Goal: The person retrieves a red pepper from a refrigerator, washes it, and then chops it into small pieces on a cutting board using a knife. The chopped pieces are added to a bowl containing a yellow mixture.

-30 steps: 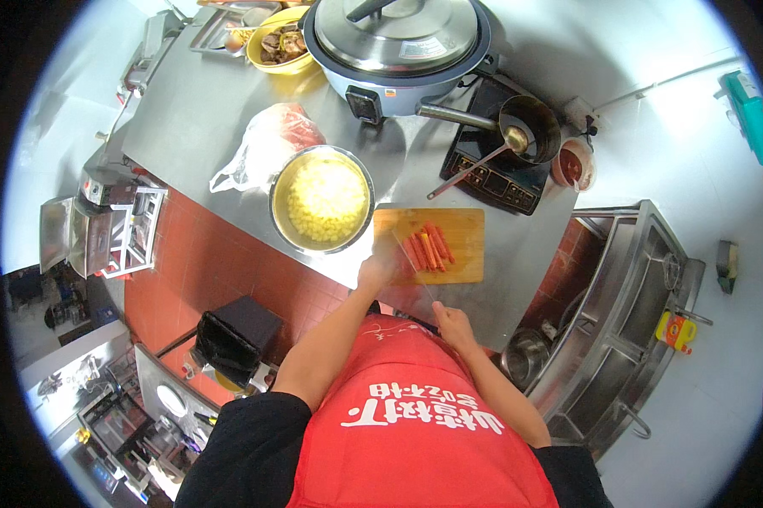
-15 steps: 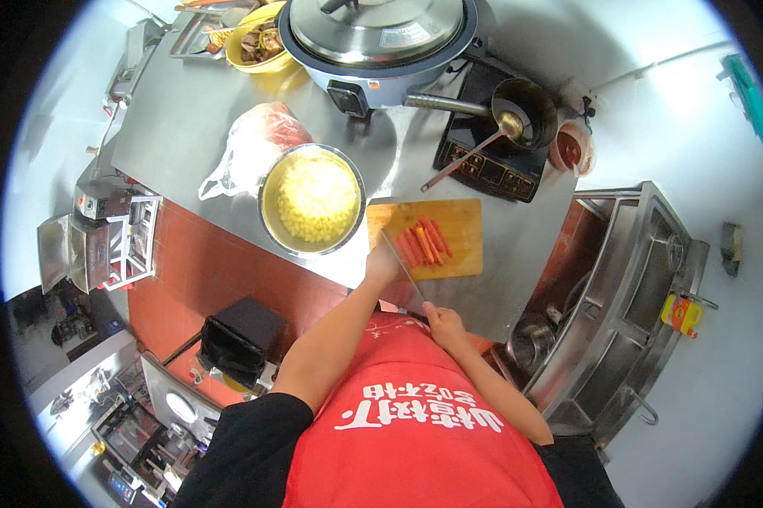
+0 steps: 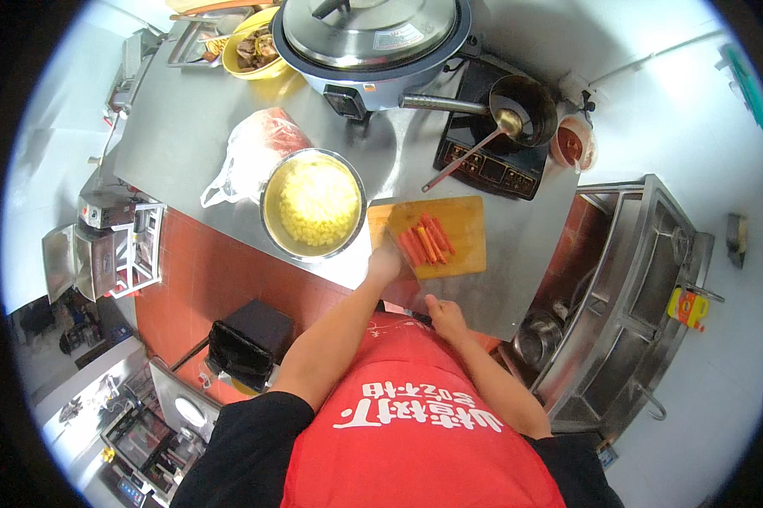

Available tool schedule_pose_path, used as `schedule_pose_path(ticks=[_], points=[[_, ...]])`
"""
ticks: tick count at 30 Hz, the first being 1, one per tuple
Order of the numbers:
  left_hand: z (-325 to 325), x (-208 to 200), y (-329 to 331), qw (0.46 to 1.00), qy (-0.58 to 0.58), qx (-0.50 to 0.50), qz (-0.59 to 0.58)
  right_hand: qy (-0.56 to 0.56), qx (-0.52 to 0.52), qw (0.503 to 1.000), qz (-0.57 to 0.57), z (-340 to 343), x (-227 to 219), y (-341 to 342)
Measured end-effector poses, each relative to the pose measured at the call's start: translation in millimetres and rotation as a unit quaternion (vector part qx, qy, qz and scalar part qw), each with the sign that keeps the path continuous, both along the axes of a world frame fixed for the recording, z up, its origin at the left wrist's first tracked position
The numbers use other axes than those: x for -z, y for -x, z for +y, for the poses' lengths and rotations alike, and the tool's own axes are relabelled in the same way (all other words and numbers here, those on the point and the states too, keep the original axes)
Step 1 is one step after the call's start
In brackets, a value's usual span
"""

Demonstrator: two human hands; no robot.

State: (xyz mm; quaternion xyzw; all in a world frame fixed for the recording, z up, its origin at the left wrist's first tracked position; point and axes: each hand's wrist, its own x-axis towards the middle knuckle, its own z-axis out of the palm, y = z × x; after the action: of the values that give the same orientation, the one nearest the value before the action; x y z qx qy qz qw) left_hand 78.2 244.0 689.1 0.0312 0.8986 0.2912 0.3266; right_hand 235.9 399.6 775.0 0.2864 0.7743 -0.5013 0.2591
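My right hand (image 3: 447, 318) is closed round the handle of a knife at the near edge of the table. The knife's blade (image 3: 409, 286) slants up and left from it, its flat side partly showing. Beside the blade, at the board's left edge, is my left hand (image 3: 384, 264); its fingers are blurred and partly hidden, so their grip is unclear. Red-orange carrot sticks (image 3: 429, 240) lie side by side on the wooden cutting board (image 3: 468, 217), just right of the blade. A metal pot (image 3: 268, 222) of pale yellow diced pieces (image 3: 318, 203) stands left of the board.
A plastic bag (image 3: 263, 144) with something pinkish lies behind the pot. Farther back stand a large rice cooker (image 3: 373, 72) and a yellow bowl (image 3: 271, 68). A dark pan (image 3: 530, 97) with a ladle (image 3: 483, 152) rests on an induction cooker (image 3: 458, 127). Right is a metal sink (image 3: 623, 317).
The knife's blade has turned, from edge-on to showing more of its flat side. My right hand has shifted slightly right. The carrot sticks lie as before.
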Motion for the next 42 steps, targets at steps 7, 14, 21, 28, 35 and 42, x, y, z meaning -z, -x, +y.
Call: schedule_pose_path(ticks=[7,14,21,28,35,42], points=[[-3,-2,-3,1.0,-0.011,-0.015,0.002,-0.007,-0.038,0.999,-0.02,9,-35,6],[-8,10,-6,0.999,-0.051,-0.015,-0.007,0.002,-0.023,1.0,-0.014,-7,-27,6],[-8,21,-10,0.998,-0.05,-0.023,0.035,0.074,0.065,0.995,-0.002,-11,23,-10],[-9,3,-2,0.994,-0.024,0.102,0.018,0.016,-0.011,1.0,-0.02,3,-34,5],[-9,17,-9,0.998,-0.06,0.019,0.012,0.049,0.025,0.998,0.003,-13,21,-5],[-7,6,-5,0.998,-0.058,0.006,0.04,0.113,0.087,0.989,-0.046,-7,0,5]])
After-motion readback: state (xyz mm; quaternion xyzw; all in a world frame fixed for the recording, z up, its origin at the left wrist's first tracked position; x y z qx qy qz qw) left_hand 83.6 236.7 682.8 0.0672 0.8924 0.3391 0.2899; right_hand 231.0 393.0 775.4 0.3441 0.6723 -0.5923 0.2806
